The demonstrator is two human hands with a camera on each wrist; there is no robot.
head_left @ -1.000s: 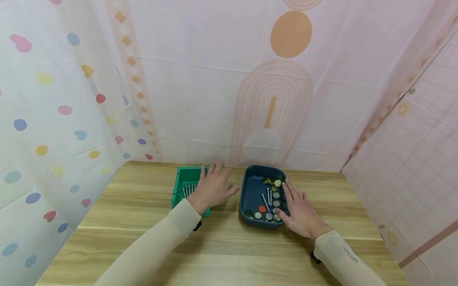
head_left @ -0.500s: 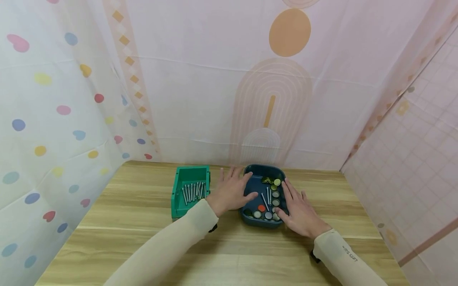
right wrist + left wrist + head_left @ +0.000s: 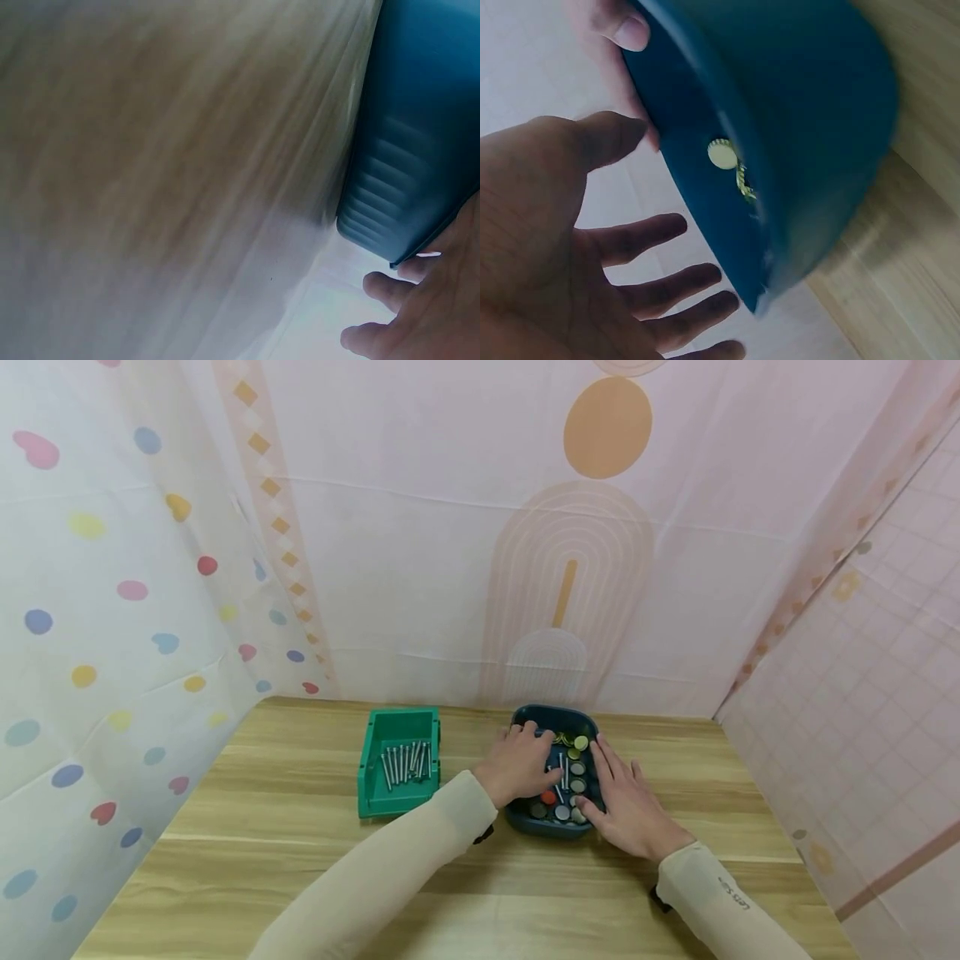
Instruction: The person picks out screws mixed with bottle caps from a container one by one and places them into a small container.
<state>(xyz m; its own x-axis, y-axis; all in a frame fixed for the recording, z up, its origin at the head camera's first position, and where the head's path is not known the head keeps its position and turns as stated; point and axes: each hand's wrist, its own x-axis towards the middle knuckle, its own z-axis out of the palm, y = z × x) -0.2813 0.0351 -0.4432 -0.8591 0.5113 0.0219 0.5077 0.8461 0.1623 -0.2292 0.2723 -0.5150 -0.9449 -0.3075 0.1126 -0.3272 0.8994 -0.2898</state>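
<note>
A dark blue plastic tray point(image 3: 551, 831) holds bottle caps point(image 3: 578, 768), a red cap point(image 3: 549, 797) and a few silver bolts point(image 3: 564, 770). Over its left side hovers my left hand point(image 3: 517, 764), fingers spread and slightly bent, with nothing between them; the left wrist view shows this left hand point(image 3: 562, 225) beside the tray wall point(image 3: 810, 97). My right hand point(image 3: 633, 810) rests along the right rim, fingers straight and thumb across the edge. In the right wrist view, several fingers of the right hand point(image 3: 435, 315) lie at the rim.
To the left stands a green open-front bin point(image 3: 401, 806) with a row of silver bolts point(image 3: 405, 762) inside. Both containers are on a wood-grain table point(image 3: 247, 827), close to its back edge. A patterned curtain point(image 3: 420, 568) hangs behind and along both sides.
My left hand has moved right, from above the green bin to over the dark blue tray, uncovering the bolts in the green bin. The right hand has stayed at the tray's rim.
</note>
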